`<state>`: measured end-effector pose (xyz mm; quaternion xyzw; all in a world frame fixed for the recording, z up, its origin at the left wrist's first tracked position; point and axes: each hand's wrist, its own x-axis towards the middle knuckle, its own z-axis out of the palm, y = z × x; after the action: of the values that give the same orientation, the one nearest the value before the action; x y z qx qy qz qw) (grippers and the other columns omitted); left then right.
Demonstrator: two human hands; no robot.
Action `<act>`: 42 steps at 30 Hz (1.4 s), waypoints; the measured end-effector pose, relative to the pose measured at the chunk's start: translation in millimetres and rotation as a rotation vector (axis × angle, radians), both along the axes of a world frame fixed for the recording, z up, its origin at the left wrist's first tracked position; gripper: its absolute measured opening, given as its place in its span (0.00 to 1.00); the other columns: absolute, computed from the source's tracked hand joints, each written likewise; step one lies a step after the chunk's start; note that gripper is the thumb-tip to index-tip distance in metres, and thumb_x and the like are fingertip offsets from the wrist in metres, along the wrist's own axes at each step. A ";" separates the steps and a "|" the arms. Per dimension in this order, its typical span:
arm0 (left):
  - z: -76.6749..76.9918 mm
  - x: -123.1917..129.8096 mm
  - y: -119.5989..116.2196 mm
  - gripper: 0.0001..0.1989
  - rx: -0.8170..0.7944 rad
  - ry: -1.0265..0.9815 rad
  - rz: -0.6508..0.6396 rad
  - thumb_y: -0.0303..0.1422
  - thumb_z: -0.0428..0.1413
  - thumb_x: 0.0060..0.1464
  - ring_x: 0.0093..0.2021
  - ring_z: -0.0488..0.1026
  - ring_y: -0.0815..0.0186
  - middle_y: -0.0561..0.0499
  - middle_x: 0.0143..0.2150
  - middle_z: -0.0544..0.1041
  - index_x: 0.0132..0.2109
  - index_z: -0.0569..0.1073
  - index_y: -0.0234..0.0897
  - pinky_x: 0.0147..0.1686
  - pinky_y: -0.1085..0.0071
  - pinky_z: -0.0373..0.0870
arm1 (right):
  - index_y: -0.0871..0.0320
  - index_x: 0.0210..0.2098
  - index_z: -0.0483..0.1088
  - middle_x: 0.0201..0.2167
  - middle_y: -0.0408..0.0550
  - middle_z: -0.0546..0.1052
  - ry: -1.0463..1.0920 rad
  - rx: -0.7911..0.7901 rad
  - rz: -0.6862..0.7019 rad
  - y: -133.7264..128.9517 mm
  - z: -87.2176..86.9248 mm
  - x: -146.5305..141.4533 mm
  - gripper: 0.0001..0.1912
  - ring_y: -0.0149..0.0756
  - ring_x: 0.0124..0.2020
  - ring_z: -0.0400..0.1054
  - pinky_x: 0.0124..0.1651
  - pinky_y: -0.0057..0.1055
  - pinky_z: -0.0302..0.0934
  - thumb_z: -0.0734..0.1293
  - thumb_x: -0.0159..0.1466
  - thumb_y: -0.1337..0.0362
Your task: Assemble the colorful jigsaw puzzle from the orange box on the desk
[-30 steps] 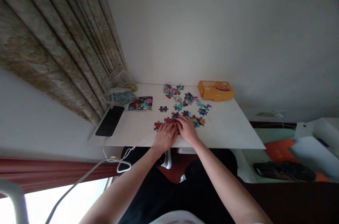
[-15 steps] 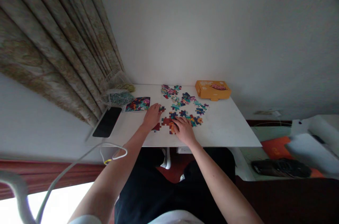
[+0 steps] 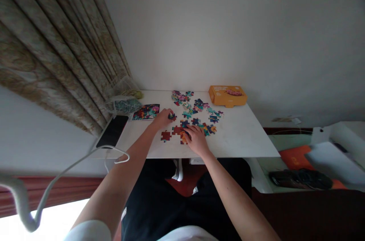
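At the left of the loose pieces, my left hand (image 3: 162, 118) is closed, its fingertips pinching a dark multicoloured puzzle piece (image 3: 172, 117). My right hand (image 3: 197, 139) lies with fingers stretched over a small joined group of pieces, touching them and hiding part of it. A reddish-brown piece (image 3: 177, 130) and an orange piece (image 3: 183, 138) of that group show beside the fingers. Apart from the group, a single reddish-brown piece (image 3: 165, 136) lies nearer me on the left. Blue pieces (image 3: 195, 121) and other colourful pieces (image 3: 211, 129) lie just beyond my right hand.
More loose pieces (image 3: 181, 97) spread toward the wall. A yellow box (image 3: 228, 96) stands at the back right of the white table (image 3: 242, 138). On the left are a picture card (image 3: 146, 112), a clear bag (image 3: 125, 105), a phone (image 3: 112, 131) and a white cable (image 3: 71, 170).
My left hand has shifted slightly away from me, and the single reddish-brown piece that it partly covered now shows whole. My right hand stays on the joined pieces.
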<state>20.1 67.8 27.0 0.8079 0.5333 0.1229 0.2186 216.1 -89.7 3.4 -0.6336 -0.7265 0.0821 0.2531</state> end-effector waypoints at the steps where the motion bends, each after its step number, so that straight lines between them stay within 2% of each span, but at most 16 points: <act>1: -1.9 -0.2 -0.7 0.16 0.000 -0.070 0.014 0.31 0.66 0.53 0.48 0.77 0.60 0.46 0.49 0.78 0.50 0.77 0.39 0.51 0.66 0.73 | 0.48 0.57 0.76 0.61 0.47 0.77 0.000 -0.001 0.000 0.1 0.0 -0.1 0.17 0.48 0.63 0.65 0.63 0.49 0.58 0.62 0.73 0.61; 6: -12.9 2.0 -7.8 0.14 -0.166 -0.477 0.166 0.31 0.63 0.53 0.37 0.78 0.65 0.48 0.44 0.79 0.48 0.79 0.37 0.41 0.68 0.76 | 0.48 0.57 0.77 0.61 0.48 0.77 -0.002 0.008 0.001 0.3 0.4 -0.8 0.17 0.50 0.63 0.65 0.63 0.52 0.58 0.62 0.73 0.60; 9: -18.0 6.0 -13.3 0.13 -0.214 -0.550 0.177 0.30 0.62 0.52 0.36 0.78 0.65 0.49 0.42 0.81 0.47 0.80 0.37 0.39 0.69 0.77 | 0.48 0.56 0.77 0.60 0.49 0.77 -0.001 0.021 0.006 0.3 0.7 -0.8 0.17 0.49 0.62 0.65 0.63 0.52 0.59 0.62 0.73 0.61; 17: -17.3 16.5 -22.5 0.13 -0.020 -0.321 0.042 0.21 0.56 0.54 0.45 0.79 0.61 0.47 0.43 0.82 0.40 0.83 0.38 0.54 0.64 0.74 | 0.48 0.56 0.77 0.60 0.47 0.77 -0.010 0.020 0.010 0.4 2.5 -0.6 0.17 0.49 0.61 0.66 0.63 0.50 0.59 0.63 0.72 0.62; 24: -13.4 11.0 -28.8 0.15 0.071 -0.254 -0.150 0.22 0.52 0.58 0.46 0.79 0.62 0.47 0.44 0.80 0.41 0.84 0.38 0.54 0.66 0.74 | 0.48 0.56 0.77 0.60 0.47 0.77 -0.009 0.032 0.010 0.4 1.7 -0.8 0.17 0.50 0.61 0.66 0.64 0.50 0.58 0.64 0.71 0.63; 30: -15.8 8.2 -37.2 0.14 0.187 -0.125 -0.204 0.24 0.54 0.61 0.50 0.78 0.59 0.46 0.49 0.80 0.46 0.84 0.41 0.57 0.61 0.73 | 0.48 0.56 0.77 0.59 0.47 0.77 -0.013 0.033 0.014 0.2 2.6 -0.6 0.17 0.49 0.61 0.66 0.64 0.50 0.58 0.63 0.72 0.63; 35: -21.3 2.9 -56.7 0.16 0.264 -0.089 -0.229 0.29 0.53 0.66 0.57 0.76 0.57 0.42 0.58 0.78 0.56 0.80 0.39 0.60 0.58 0.72 | 0.48 0.57 0.77 0.59 0.49 0.78 -0.009 0.039 0.016 0.1 2.1 -0.6 0.17 0.49 0.61 0.66 0.63 0.50 0.58 0.62 0.72 0.62; 39: -25.7 -1.5 -83.8 0.19 0.344 0.021 -0.245 0.36 0.52 0.69 0.66 0.70 0.53 0.39 0.65 0.74 0.62 0.75 0.40 0.68 0.49 0.62 | 0.49 0.56 0.77 0.60 0.48 0.77 -0.008 0.033 0.008 0.4 0.7 -1.1 0.17 0.50 0.61 0.66 0.63 0.50 0.58 0.62 0.72 0.62; 42: -28.3 -0.4 -100.2 0.22 0.345 0.079 -0.274 0.38 0.50 0.70 0.70 0.66 0.53 0.40 0.69 0.70 0.67 0.70 0.41 0.71 0.44 0.54 | 0.49 0.56 0.77 0.61 0.48 0.77 -0.004 0.027 0.011 0.6 0.5 -1.2 0.17 0.50 0.61 0.66 0.63 0.51 0.58 0.63 0.72 0.63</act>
<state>19.7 -32.4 -1.2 0.9024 0.3978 0.1497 0.0706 214.9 -89.2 3.9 -0.6264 -0.7314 0.0725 0.2596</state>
